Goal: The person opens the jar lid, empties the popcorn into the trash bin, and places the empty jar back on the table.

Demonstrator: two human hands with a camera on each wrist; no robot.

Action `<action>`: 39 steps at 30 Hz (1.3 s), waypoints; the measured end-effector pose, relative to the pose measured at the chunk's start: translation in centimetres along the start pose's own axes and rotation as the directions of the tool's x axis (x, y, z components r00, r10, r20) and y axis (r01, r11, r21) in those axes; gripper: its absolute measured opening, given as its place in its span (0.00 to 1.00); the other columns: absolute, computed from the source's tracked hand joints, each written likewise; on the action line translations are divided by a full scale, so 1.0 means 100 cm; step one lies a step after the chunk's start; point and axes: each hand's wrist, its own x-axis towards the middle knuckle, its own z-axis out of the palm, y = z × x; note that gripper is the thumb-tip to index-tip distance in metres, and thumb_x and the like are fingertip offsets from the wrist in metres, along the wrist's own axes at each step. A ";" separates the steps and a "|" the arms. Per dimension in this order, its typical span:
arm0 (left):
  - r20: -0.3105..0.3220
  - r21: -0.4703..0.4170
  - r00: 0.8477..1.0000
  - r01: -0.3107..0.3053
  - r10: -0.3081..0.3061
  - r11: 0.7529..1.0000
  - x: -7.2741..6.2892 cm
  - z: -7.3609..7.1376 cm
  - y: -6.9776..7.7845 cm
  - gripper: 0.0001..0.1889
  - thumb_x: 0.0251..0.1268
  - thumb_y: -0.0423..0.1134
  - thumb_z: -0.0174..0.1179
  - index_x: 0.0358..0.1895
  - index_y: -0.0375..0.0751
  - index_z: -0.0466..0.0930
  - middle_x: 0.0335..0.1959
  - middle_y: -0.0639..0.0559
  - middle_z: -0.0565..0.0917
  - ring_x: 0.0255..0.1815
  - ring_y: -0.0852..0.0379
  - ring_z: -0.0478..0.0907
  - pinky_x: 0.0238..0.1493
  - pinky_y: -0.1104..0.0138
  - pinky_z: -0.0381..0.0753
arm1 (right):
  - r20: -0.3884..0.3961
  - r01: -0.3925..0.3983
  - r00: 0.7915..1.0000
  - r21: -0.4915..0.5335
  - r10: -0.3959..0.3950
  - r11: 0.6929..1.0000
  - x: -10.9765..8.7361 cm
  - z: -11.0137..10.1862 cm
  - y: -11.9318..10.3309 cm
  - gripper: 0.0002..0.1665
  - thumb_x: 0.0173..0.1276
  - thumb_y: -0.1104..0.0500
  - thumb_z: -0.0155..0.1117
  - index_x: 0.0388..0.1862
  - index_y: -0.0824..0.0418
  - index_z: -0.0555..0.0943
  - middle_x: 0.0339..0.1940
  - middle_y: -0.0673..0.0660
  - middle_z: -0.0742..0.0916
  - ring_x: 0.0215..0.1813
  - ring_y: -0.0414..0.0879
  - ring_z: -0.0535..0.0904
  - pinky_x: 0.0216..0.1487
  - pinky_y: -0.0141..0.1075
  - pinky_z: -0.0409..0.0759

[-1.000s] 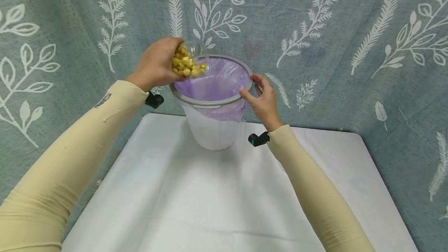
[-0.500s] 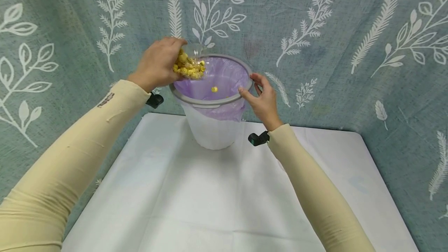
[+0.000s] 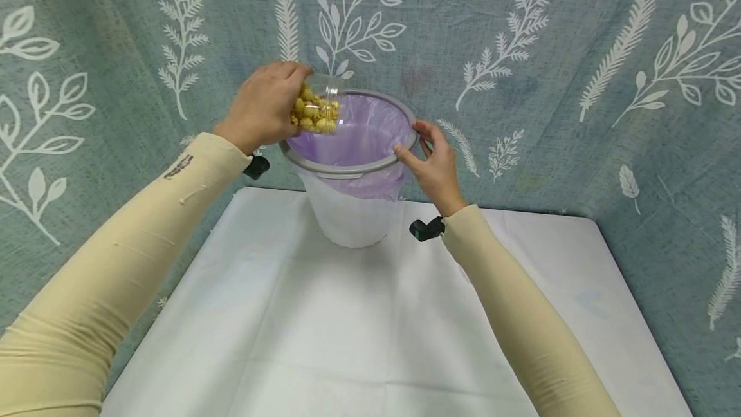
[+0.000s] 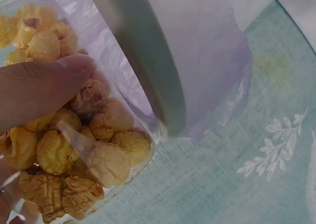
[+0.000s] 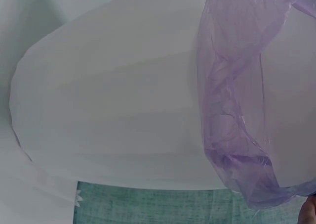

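Note:
In the head view my left hand (image 3: 260,107) grips a clear plastic jar (image 3: 331,85) tipped on its side, its mouth over the left part of a white bin (image 3: 350,214). Yellow popcorn (image 3: 312,113) lies inside the jar near the mouth. A purple bag (image 3: 370,127) lines the bin and folds over outside below its grey rim (image 3: 347,170). My right hand (image 3: 435,163) holds that rim on the right, thumb on the near side. Up close in the left wrist view, my thumb (image 4: 44,83) presses across the jar beside the rim (image 4: 153,70). The bin's bottom inside is hidden.
The bin stands on a white-covered table (image 3: 336,314), close to its back edge. Behind and at both sides hangs a green curtain (image 3: 405,31) with white leaf prints. The right wrist view shows the bin's white side (image 5: 113,105) and the overhanging purple bag (image 5: 232,115).
The jar and left hand have shifted slightly right. Half a second ago a popcorn piece was in the air inside the bin's mouth; it is out of sight now. The right hand stays on the rim.

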 end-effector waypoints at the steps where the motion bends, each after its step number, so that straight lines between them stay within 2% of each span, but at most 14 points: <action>1: -0.002 0.001 1.000 -0.005 0.005 1.000 0.000 0.000 0.000 0.50 0.42 0.31 0.81 0.74 0.29 0.66 0.70 0.33 0.74 0.72 0.31 0.67 0.78 0.42 0.61 | 0.000 0.000 1.000 0.000 0.000 1.000 0.000 0.000 0.000 0.40 0.71 0.57 0.75 0.76 0.69 0.69 0.74 0.61 0.77 0.74 0.50 0.70 0.76 0.28 0.65; 7: -0.006 0.010 1.000 -0.028 0.028 1.000 0.000 0.004 0.001 0.47 0.42 0.28 0.80 0.71 0.30 0.68 0.69 0.34 0.75 0.72 0.32 0.68 0.78 0.42 0.61 | 0.004 0.002 1.000 0.000 -0.002 1.000 0.000 0.000 -0.001 0.40 0.71 0.57 0.75 0.75 0.69 0.69 0.73 0.61 0.77 0.74 0.50 0.70 0.76 0.29 0.65; 17: 0.034 0.027 0.999 -0.028 0.027 0.999 0.001 0.006 0.003 0.42 0.47 0.24 0.74 0.71 0.30 0.70 0.66 0.33 0.77 0.72 0.32 0.68 0.78 0.41 0.60 | -0.001 0.007 1.000 -0.003 -0.007 1.000 0.000 0.000 -0.001 0.40 0.71 0.58 0.75 0.75 0.69 0.69 0.74 0.61 0.77 0.74 0.50 0.70 0.77 0.30 0.65; 29: 0.033 0.080 0.998 -0.054 0.052 0.995 0.003 0.006 0.007 0.40 0.50 0.24 0.73 0.71 0.30 0.71 0.68 0.33 0.77 0.72 0.34 0.69 0.79 0.43 0.60 | -0.007 0.013 1.000 -0.022 -0.013 1.000 0.000 0.000 0.000 0.39 0.71 0.57 0.75 0.75 0.69 0.70 0.73 0.61 0.77 0.74 0.50 0.71 0.76 0.29 0.66; 33: 0.028 0.080 0.998 -0.057 0.055 0.995 0.003 0.006 0.007 0.40 0.49 0.23 0.70 0.71 0.29 0.70 0.68 0.33 0.77 0.72 0.34 0.69 0.79 0.43 0.61 | -0.003 0.017 1.000 -0.014 -0.017 1.000 0.000 -0.001 0.000 0.39 0.71 0.58 0.75 0.75 0.69 0.70 0.73 0.62 0.77 0.75 0.51 0.70 0.76 0.29 0.65; 39: 0.020 0.088 0.997 -0.071 0.069 0.994 0.004 0.007 0.007 0.44 0.46 0.26 0.77 0.72 0.29 0.69 0.69 0.32 0.76 0.72 0.33 0.68 0.78 0.43 0.61 | 0.000 0.020 1.000 -0.005 -0.020 1.000 -0.001 -0.001 0.000 0.39 0.72 0.58 0.74 0.75 0.69 0.70 0.74 0.63 0.76 0.75 0.51 0.70 0.76 0.29 0.66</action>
